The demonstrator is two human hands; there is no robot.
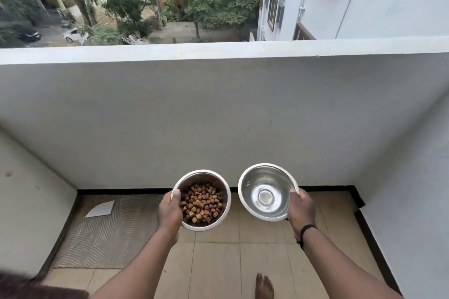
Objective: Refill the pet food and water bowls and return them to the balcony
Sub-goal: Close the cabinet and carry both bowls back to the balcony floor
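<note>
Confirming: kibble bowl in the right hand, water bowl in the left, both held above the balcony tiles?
Hands are swapped. The head view shows the left hand gripping the round steel kibble bowl, the right hand the round steel water bowl, both above the beige tiles.

We find no readable text, label, brand, number or sign anywhere here, neither on the bowls nor the walls.

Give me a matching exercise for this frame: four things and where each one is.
Things:
1. food bowl
2. water bowl
3. mat
4. paper

Places:
A. held in the right hand
B. on the floor by the left wall
C. lying on the mat
D. held in the left hand

Pairs: 1-D, 2-A, 3-B, 4-C
</note>
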